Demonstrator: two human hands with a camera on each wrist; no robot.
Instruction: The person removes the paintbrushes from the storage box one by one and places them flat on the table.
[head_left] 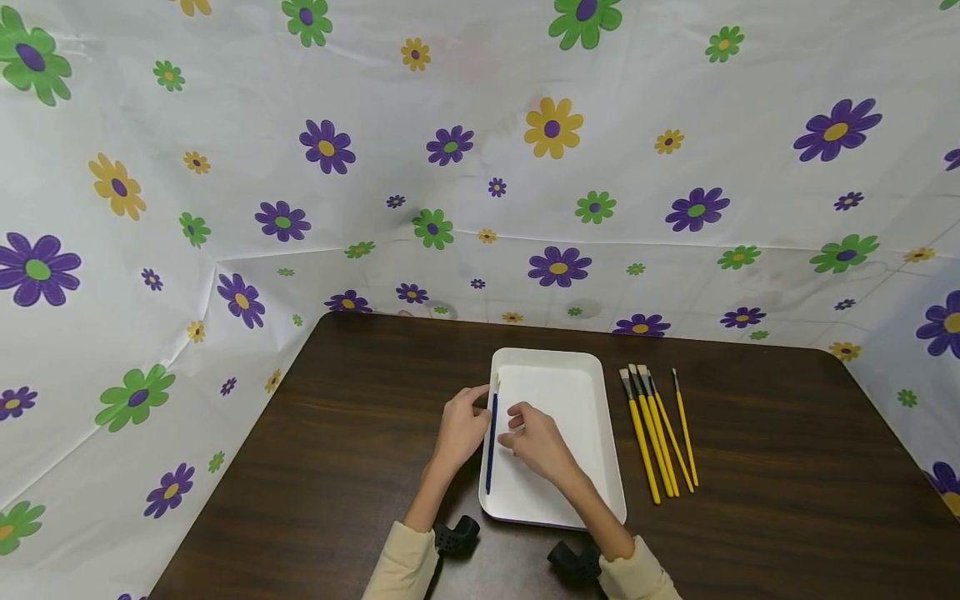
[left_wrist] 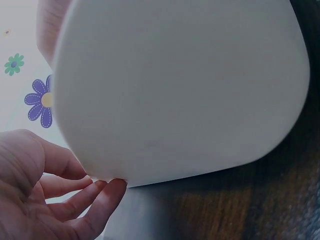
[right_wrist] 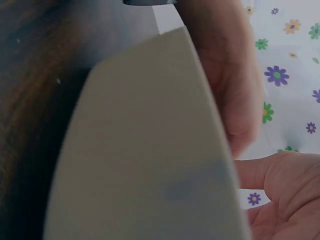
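A white rectangular tray point(head_left: 581, 433) lies on the table. Inside it, along the left side, a dark blue paintbrush point(head_left: 491, 450) points lengthwise, bristles at the far end. My left hand point(head_left: 462, 429) holds the tray's left rim beside this brush. In the left wrist view, bent fingers point(left_wrist: 112, 195) meet the tray's edge, the thumb partly hidden behind it. Over the tray, my right hand point(head_left: 538, 440) hovers just right of the brush, thumb and fingers apart with nothing between them. The right wrist view shows that hand point(right_wrist: 290, 192) partly hidden behind the tray's outer wall point(right_wrist: 135, 140).
To the right of the tray lie several yellow-handled paintbrushes point(head_left: 660, 442), bristles away from me, one a little apart point(head_left: 686, 433). The dark wooden table point(head_left: 780, 467) meets a flowered white sheet point(head_left: 480, 275) at its far edge and sides.
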